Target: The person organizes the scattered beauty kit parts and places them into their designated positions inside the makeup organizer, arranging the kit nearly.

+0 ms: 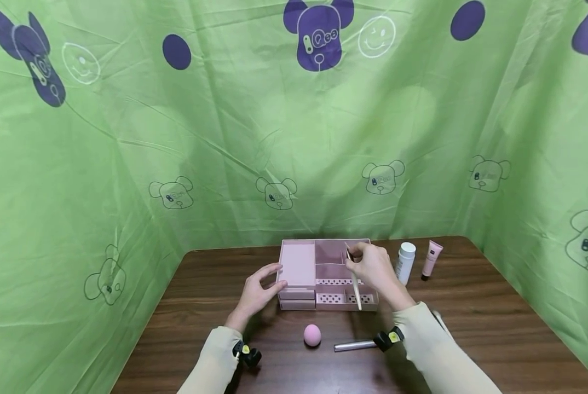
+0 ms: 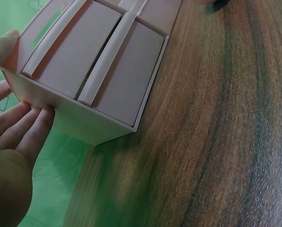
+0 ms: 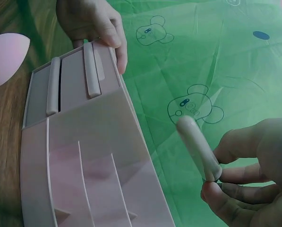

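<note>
A pink desktop organizer [image 1: 298,262] with drawers at its left and open compartments at its right stands on the table. My left hand [image 1: 255,293] rests on its left end; in the left wrist view the straight fingers [image 2: 29,125] press the side panel and the thumb lies at the upper edge. Above the right compartments, my right hand [image 1: 373,268] pinches a slim pale stick [image 1: 356,290] between thumb and fingers. The stick slants, and a rounded end of it shows in the right wrist view; its exact kind cannot be told.
A pink makeup sponge [image 1: 312,335] lies in front of the organizer. To its right is a silver tube [image 1: 354,346], partly hidden by the right wrist camera. A white bottle [image 1: 405,262] and a pink squeeze tube [image 1: 431,260] stand at the right. Green curtain [image 1: 235,137] surrounds the table.
</note>
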Motion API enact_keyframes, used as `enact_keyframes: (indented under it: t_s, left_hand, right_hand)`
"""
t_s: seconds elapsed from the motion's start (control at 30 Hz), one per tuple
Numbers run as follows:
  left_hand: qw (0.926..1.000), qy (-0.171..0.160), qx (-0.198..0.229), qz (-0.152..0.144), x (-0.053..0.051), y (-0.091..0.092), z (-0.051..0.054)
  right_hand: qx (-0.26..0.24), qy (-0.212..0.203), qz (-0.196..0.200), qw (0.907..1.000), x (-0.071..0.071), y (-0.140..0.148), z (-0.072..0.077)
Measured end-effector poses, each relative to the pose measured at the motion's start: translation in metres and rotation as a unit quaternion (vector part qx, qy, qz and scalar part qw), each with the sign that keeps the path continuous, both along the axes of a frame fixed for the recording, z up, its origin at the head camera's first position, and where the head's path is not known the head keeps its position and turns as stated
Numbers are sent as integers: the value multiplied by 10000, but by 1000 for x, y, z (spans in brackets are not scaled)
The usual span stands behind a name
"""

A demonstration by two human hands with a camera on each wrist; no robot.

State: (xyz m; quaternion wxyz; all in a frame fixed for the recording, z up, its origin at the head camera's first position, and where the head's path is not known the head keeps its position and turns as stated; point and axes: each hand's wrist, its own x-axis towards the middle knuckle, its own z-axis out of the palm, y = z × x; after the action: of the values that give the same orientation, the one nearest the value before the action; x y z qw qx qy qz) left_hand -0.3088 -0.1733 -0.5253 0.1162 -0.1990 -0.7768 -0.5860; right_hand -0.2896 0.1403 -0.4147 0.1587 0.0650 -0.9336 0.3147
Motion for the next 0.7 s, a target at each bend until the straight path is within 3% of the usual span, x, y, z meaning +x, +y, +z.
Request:
enact_keyframes:
  t_s: [0.23,0.5,0.7]
  left_hand:
    - [10000,42,-57,-17,2,3,0]
    - [9997,17,-101,-239,21,6,30]
    - [9995,38,-195,-233,21,4,33]
  right_hand:
    - [-141,109,129,9998,-5,-11,4]
    - [-187,288,310,9989,-15,-27,12]
    - [-300,275,472,9981,-21,-41,19]
